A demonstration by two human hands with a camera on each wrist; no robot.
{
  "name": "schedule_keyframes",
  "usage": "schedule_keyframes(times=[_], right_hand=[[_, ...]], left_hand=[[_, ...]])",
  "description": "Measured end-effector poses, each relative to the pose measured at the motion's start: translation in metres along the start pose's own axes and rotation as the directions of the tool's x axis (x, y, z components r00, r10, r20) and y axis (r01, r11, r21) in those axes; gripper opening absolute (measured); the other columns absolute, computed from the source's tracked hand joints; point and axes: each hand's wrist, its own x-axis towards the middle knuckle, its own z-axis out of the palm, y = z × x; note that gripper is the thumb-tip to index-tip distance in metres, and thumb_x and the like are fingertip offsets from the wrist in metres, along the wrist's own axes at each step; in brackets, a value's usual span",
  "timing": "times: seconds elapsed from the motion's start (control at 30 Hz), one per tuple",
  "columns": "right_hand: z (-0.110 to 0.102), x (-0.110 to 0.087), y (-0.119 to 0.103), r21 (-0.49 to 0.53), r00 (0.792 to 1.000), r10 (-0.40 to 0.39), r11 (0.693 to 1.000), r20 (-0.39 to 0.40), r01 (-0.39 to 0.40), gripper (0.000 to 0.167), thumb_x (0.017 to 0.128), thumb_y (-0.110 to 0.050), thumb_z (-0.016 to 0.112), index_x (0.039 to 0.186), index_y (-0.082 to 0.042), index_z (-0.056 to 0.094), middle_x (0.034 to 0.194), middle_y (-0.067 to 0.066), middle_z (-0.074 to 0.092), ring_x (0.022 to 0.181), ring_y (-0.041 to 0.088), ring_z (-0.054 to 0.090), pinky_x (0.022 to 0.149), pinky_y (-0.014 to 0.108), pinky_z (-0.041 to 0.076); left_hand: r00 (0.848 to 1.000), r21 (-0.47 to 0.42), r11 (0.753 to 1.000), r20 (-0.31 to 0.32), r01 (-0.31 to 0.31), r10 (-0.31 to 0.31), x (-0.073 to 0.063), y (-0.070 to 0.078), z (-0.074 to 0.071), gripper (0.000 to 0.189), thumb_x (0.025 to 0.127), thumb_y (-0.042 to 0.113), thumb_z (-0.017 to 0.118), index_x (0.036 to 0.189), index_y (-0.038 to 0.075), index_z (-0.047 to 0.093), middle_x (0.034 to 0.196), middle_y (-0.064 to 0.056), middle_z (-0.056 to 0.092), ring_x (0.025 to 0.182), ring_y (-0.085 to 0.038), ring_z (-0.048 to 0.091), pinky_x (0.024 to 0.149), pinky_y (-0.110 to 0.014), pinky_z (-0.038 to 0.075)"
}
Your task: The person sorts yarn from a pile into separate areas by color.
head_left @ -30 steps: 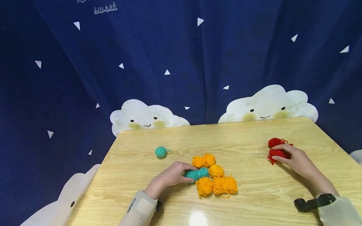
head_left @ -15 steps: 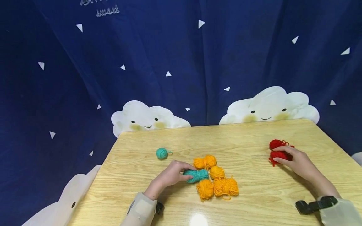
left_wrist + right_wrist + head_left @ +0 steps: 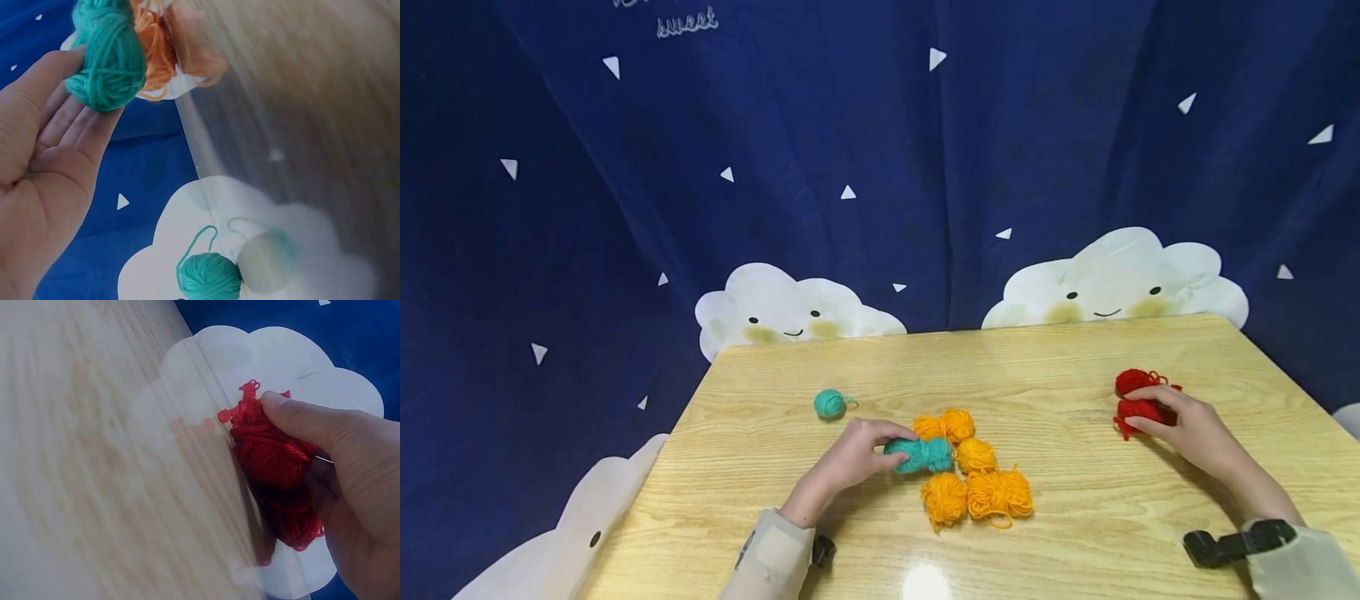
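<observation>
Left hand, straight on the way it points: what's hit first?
Likely the orange ball: the left hand holds a teal skein aimed at it, with an orange bundle close beside that line. Height unclear, so it might pass over.

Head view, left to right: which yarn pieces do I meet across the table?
Small teal ball → teal bundle in the left hand → large orange bundle → nearer red bundle in the right hand. I skip whatever overlaps these sideways.

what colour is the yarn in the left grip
Teal green; the yarn in the left grip shows best in the left wrist view.
</observation>
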Motion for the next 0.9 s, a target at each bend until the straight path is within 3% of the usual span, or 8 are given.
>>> schedule_keyframes(times=[0.1,0.2,0.9], right_hand=[[-0.0005,0.0000,-0.0002,0.007,1.000,0.006,1.000,0.021,-0.006,0.040,0.086,-0.024,0.076,0.119,-0.006,0.063,0.119,0.032,0.062,0.109,0.049,0.053,0.084,0.063,0.045],[-0.0007,0.0000,-0.0002,0.008,0.999,0.009,1.000,0.031,-0.009,0.040,0.087,-0.024,0.075,0.120,-0.005,0.063,0.120,0.032,0.061,0.110,0.049,0.052,0.085,0.065,0.045],[-0.0007,-0.0006,-0.0003,-0.001,1.000,-0.004,1.000,0.006,0.004,0.038,0.086,-0.024,0.075,0.118,-0.006,0.064,0.118,0.031,0.063,0.110,0.049,0.054,0.083,0.062,0.045]], left_hand=[[0.999,0.006,1.000,-0.024,-0.023,0.023,0.0002,0.0000,-0.0006,0.028,0.089,0.011,0.072,0.116,0.012,0.072,0.115,-0.006,0.074,0.106,-0.017,0.070,0.094,-0.022,0.055],[0.999,0.012,0.999,-0.039,-0.036,0.036,0.0004,-0.0007,-0.0013,0.028,0.089,0.011,0.072,0.117,0.011,0.072,0.115,-0.007,0.074,0.106,-0.017,0.070,0.094,-0.023,0.055],[0.996,0.009,1.000,-0.089,-0.029,0.030,-0.0092,-0.0084,-0.0088,0.028,0.089,0.012,0.072,0.117,0.012,0.072,0.116,-0.006,0.073,0.107,-0.018,0.070,0.096,-0.028,0.056]])
